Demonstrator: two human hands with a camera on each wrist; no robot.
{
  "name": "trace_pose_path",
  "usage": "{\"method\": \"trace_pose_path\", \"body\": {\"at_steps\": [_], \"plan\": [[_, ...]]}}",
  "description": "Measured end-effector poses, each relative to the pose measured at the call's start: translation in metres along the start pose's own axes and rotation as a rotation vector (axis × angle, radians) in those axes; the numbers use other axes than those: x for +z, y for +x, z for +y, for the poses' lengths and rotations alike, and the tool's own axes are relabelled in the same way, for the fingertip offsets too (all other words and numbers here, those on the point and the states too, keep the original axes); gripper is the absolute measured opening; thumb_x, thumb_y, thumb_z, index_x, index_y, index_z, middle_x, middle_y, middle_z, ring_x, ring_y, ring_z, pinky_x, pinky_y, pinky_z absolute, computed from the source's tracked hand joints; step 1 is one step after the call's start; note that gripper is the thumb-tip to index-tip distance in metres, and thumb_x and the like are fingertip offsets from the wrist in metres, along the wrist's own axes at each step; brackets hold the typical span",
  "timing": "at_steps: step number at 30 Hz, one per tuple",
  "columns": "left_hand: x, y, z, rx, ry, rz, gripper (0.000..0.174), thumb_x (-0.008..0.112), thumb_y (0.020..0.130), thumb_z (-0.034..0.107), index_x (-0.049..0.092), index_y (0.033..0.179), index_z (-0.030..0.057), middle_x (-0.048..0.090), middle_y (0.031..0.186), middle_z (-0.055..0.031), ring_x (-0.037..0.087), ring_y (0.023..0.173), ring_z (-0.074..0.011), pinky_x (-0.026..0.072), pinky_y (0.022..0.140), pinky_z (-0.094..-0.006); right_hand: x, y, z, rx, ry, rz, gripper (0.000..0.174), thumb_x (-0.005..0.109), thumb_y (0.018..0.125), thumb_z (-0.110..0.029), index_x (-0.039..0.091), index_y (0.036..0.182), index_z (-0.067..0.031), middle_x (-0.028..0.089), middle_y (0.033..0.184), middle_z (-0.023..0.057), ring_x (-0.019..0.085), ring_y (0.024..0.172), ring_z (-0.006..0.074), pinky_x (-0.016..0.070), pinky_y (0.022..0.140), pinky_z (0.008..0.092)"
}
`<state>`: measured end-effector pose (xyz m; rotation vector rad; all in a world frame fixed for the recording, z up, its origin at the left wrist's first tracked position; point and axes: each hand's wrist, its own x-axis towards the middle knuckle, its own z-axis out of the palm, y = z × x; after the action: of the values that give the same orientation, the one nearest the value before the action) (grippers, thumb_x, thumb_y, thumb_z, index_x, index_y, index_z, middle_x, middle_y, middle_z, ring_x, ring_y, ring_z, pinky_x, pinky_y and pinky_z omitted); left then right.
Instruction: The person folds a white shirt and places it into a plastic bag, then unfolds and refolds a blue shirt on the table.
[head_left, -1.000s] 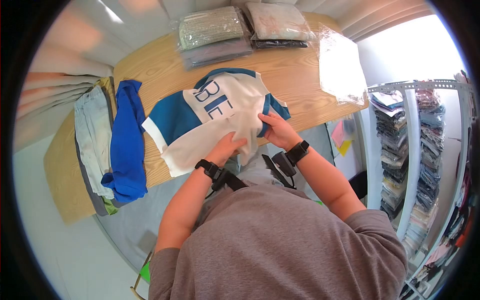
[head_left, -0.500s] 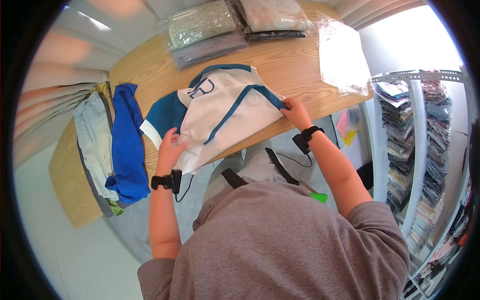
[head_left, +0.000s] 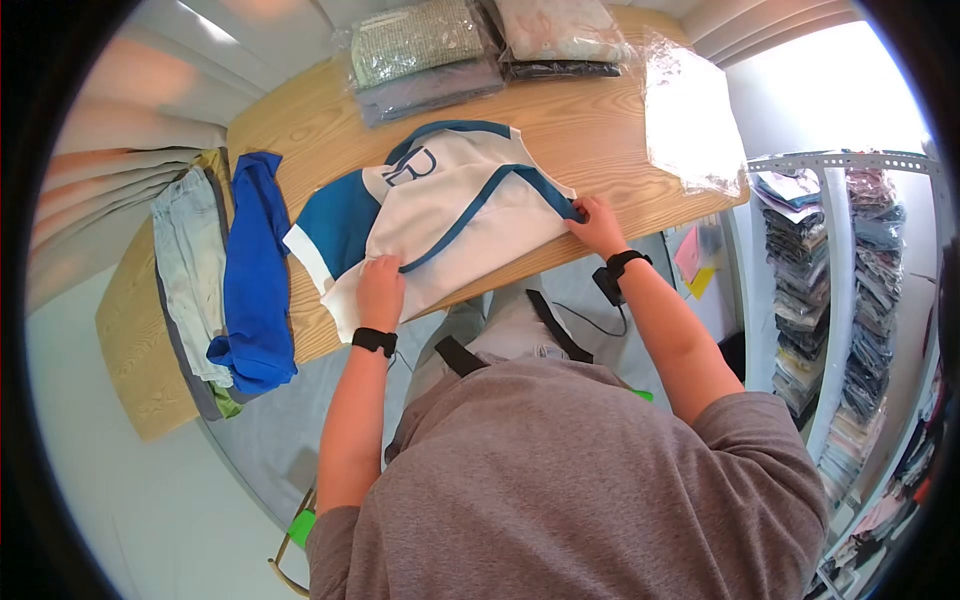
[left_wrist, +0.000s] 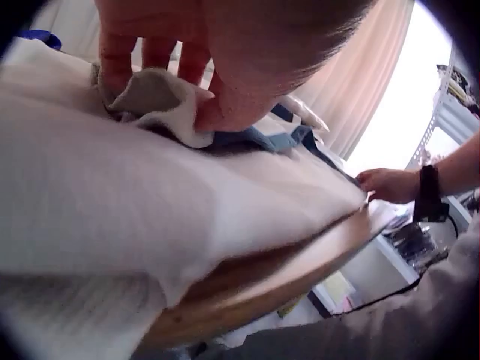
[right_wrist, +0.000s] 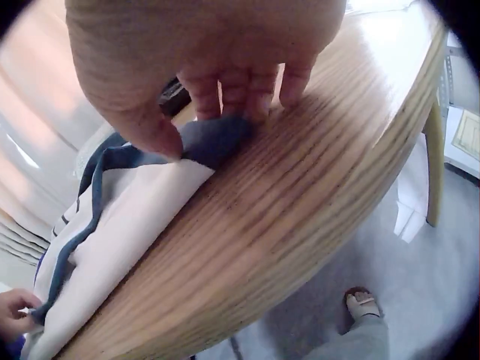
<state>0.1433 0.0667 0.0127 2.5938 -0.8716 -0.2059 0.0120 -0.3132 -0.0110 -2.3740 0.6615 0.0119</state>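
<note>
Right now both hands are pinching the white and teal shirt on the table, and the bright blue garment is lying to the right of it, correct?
Not quite: the head view shows the bright blue garment lying to the left of the white and teal shirt. Both the left hand and right hand do pinch the shirt.

Cream-and-teal garment (head_left: 470,215), partly folded, on wooden table (head_left: 600,120)

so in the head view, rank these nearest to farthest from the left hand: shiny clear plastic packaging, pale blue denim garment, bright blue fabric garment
1. Bright blue garment: just left of the left hand
2. Pale blue denim garment: farther left, beyond the bright blue one
3. Shiny clear plastic packaging: far right end of the wooden table
</note>
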Motion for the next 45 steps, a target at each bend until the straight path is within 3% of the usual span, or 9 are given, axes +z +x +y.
{"method": "trace_pose_path", "body": {"at_steps": [8, 15, 25, 30, 36, 39, 42, 44, 45], "plan": [[-0.092, -0.032, -0.021, 0.2, 0.064, 0.441, 0.02, 0.056, 0.064, -0.004, 0.053, 0.082, 0.0041, 0.056, 0.089, -0.0109, 0.053, 0.086, -0.0306, 0.0403, 0.075, -0.0406, 0.001, 0.003, 0.013, -0.071, 0.059, -0.066, 0.022, 0.07, 0.068, -0.011, 0.061, 0.087, -0.0051, 0.057, 0.089, 0.0132, 0.055, 0.089, 0.0314, 0.0458, 0.077, 0.0379], [-0.045, -0.084, -0.062, 0.018, 0.06, 0.09, 0.02, 0.055, 0.063, -0.005, 0.054, 0.08, 0.0059, 0.052, 0.086, -0.0107, 0.049, 0.086, -0.0307, 0.0388, 0.076, -0.041, 0.002, 0.001, 0.015, -0.095, 0.068, -0.059, 0.017, 0.066, 0.066, -0.005, 0.059, 0.081, -0.0068, 0.055, 0.087, 0.0126, 0.055, 0.087, 0.0325, 0.0457, 0.076, 0.0382], [-0.102, -0.049, -0.038, 0.072, 0.114, 0.448, 0.018, 0.056, 0.063, -0.004, 0.055, 0.077, 0.0074, 0.052, 0.086, -0.0074, 0.049, 0.084, -0.0288, 0.0376, 0.072, -0.0395, 0.006, 0.008, 0.019, -0.119, 0.099, -0.068, 0.016, 0.068, 0.064, 0.0, 0.058, 0.077, -0.0033, 0.053, 0.082, 0.0108, 0.056, 0.078, 0.0263, 0.0466, 0.071, 0.0338], [-0.052, -0.088, -0.065, -0.042, 0.045, 0.13, 0.019, 0.054, 0.063, -0.006, 0.056, 0.078, 0.0063, 0.052, 0.086, -0.0105, 0.051, 0.088, -0.0302, 0.0412, 0.075, -0.0397, 0.008, 0.009, 0.023, -0.102, 0.13, -0.084, 0.018, 0.067, 0.063, 0.001, 0.058, 0.078, -0.003, 0.052, 0.084, 0.0111, 0.055, 0.077, 0.0261, 0.0466, 0.072, 0.0336], [-0.049, -0.099, -0.076, -0.146, -0.216, -0.034, 0.031, 0.048, 0.063, -0.011, 0.057, 0.088, 0.0028, 0.052, 0.094, -0.0133, 0.049, 0.095, -0.0342, 0.0408, 0.084, -0.0405, 0.005, 0.008, 0.022, -0.1, 0.104, -0.09, 0.019, 0.066, 0.063, 0.001, 0.058, 0.08, -0.0036, 0.052, 0.086, 0.0109, 0.055, 0.079, 0.0257, 0.0467, 0.072, 0.0329], [-0.057, -0.098, -0.077, -0.141, -0.253, 0.071, 0.039, 0.047, 0.063, -0.01, 0.056, 0.098, 0.0026, 0.053, 0.1, -0.0151, 0.049, 0.1, -0.0352, 0.0398, 0.088, -0.0408, 0.003, 0.008, 0.018, -0.104, 0.08, -0.103, 0.018, 0.067, 0.063, 0.0, 0.059, 0.079, -0.0036, 0.051, 0.086, 0.0106, 0.055, 0.079, 0.0253, 0.0466, 0.072, 0.0323], [-0.063, -0.092, -0.094, -0.24, -0.236, 0.114, 0.044, 0.047, 0.063, -0.01, 0.054, 0.104, 0.0022, 0.053, 0.104, -0.0171, 0.048, 0.103, -0.0362, 0.0384, 0.092, -0.0414, -0.015, 0.009, 0.008, -0.122, 0.015, -0.156, 0.02, 0.065, 0.064, 0.0, 0.06, 0.082, -0.0034, 0.053, 0.085, 0.0106, 0.055, 0.078, 0.0259, 0.0469, 0.072, 0.0324], [-0.087, -0.077, -0.096, -0.248, -0.212, 0.144, 0.043, 0.047, 0.065, -0.01, 0.054, 0.105, 0.0016, 0.053, 0.104, -0.0171, 0.049, 0.103, -0.0355, 0.039, 0.092, -0.041, -0.034, 0.021, 0.002, 0.017, 0.106, -0.485, 0.024, 0.06, 0.069, 0.001, 0.06, 0.093, -0.0014, 0.057, 0.093, 0.013, 0.057, 0.086, 0.0229, 0.0467, 0.076, 0.0306], [-0.099, -0.071, -0.097, -0.261, -0.183, 0.166, 0.042, 0.048, 0.066, -0.009, 0.053, 0.107, 0.0011, 0.054, 0.104, -0.017, 0.05, 0.102, -0.0348, 0.0397, 0.092, -0.0407, -0.044, 0.03, -0.011, 0.01, 0.099, -0.482, 0.024, 0.06, 0.069, 0.001, 0.06, 0.093, -0.0014, 0.057, 0.093, 0.013, 0.057, 0.086, 0.0229, 0.0467, 0.076, 0.0306]]}}
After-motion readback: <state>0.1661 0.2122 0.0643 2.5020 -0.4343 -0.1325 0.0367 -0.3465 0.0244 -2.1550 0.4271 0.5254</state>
